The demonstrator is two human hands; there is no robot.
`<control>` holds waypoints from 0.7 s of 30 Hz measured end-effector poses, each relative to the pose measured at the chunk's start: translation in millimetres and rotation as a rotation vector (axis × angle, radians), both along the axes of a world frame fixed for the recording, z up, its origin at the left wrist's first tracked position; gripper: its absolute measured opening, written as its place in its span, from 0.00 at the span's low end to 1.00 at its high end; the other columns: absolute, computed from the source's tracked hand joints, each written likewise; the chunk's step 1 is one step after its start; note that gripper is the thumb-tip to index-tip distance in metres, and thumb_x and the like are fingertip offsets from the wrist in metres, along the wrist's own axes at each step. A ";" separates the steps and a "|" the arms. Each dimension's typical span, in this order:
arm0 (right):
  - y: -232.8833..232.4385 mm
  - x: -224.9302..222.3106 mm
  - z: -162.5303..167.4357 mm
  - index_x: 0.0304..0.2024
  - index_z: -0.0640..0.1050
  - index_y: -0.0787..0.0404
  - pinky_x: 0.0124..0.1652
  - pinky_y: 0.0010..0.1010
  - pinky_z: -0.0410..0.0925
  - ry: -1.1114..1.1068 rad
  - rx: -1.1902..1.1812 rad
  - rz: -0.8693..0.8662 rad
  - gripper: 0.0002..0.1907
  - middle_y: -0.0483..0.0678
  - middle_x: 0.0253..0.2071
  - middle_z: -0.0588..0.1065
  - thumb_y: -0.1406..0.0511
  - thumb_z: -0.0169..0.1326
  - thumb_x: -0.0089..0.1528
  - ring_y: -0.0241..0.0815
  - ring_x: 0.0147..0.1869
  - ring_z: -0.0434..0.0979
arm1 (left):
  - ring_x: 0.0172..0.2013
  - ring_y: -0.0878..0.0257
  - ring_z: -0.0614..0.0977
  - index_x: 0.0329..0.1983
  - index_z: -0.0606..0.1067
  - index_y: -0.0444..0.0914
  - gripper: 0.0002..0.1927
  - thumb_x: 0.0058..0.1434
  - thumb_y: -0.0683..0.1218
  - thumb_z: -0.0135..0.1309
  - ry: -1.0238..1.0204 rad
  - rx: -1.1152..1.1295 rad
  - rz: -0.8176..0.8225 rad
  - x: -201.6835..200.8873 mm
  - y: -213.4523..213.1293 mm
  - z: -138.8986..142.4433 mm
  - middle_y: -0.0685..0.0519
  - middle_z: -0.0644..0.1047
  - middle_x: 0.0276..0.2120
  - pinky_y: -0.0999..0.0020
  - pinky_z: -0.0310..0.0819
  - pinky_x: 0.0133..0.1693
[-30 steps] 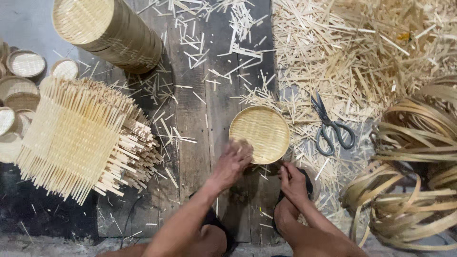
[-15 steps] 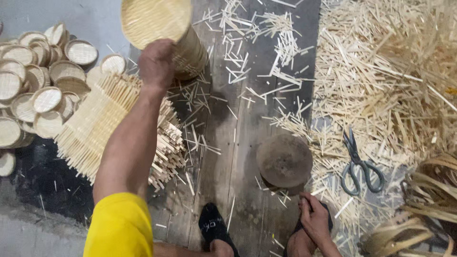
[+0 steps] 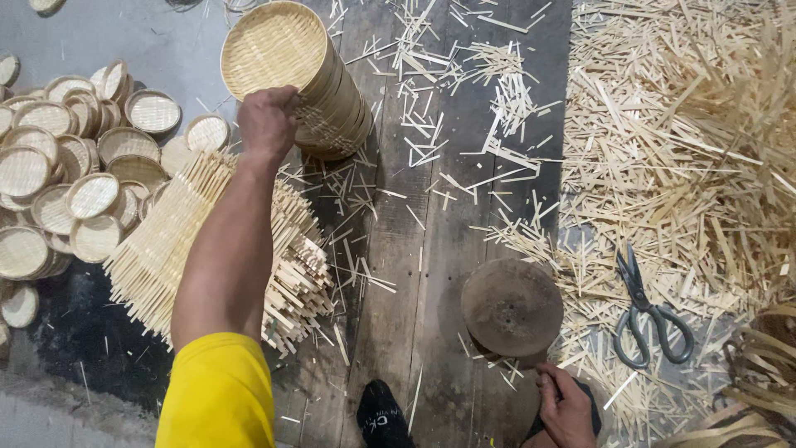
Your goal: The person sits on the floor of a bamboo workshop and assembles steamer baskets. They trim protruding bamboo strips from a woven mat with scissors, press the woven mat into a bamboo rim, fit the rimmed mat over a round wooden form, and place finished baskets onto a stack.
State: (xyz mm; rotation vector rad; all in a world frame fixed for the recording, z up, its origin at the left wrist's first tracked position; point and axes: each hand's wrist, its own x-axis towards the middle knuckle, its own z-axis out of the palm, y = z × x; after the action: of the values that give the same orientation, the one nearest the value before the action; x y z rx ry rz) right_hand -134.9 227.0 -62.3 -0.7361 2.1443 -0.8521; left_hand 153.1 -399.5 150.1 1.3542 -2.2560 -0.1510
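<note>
Head view. Left hand (image 3: 267,120): fingers curled over near rim of stacked woven trays (image 3: 311,79), far left on floor planks (image 3: 431,249). Stack tilted, long axis running near-right to far-left, open top facing far left. Step judged: setting or steadying top tray; next likely needs release. Right hand (image 3: 566,406): near right, loosely curled, apparently empty, beside dark round disc (image 3: 512,307). Scissors (image 3: 647,311) right; loose trays (image 3: 75,182) left.

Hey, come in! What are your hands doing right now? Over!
Left hand gripping rim of tall stack of woven bamboo trays. Right hand low by dark round block, holding nothing seen. Scissors lie apart among bamboo strips. Over.
</note>
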 end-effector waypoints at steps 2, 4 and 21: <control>-1.5 0.1 0.1 0.50 0.80 0.61 0.40 0.32 0.74 -0.016 0.008 -0.005 0.12 0.53 0.34 0.83 0.67 0.53 0.65 0.42 0.37 0.85 | 0.34 0.51 0.84 0.46 0.85 0.46 0.13 0.60 0.38 0.60 -0.081 0.059 0.056 1.2 -1.8 3.0 0.44 0.83 0.36 0.58 0.78 0.41; -3.5 -0.8 0.8 0.50 0.80 0.61 0.41 0.33 0.75 -0.019 0.017 0.009 0.12 0.54 0.35 0.83 0.68 0.53 0.65 0.42 0.39 0.86 | 0.35 0.49 0.84 0.46 0.85 0.47 0.13 0.61 0.38 0.60 -0.137 0.085 0.074 2.5 -1.7 4.7 0.43 0.83 0.36 0.57 0.77 0.42; -9.2 -7.7 14.3 0.51 0.80 0.60 0.41 0.35 0.74 0.011 -0.022 0.066 0.12 0.55 0.38 0.81 0.68 0.52 0.66 0.44 0.41 0.84 | 0.68 0.41 0.65 0.72 0.63 0.41 0.54 0.45 0.63 0.71 -0.601 0.411 0.117 121.8 150.3 25.9 0.38 0.66 0.67 0.49 0.62 0.67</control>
State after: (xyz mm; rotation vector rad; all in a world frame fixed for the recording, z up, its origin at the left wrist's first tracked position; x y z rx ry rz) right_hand -142.6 217.8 -48.0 -0.8201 2.1114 -0.8402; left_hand 274.9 -249.1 176.1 1.9507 -2.7233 -0.1947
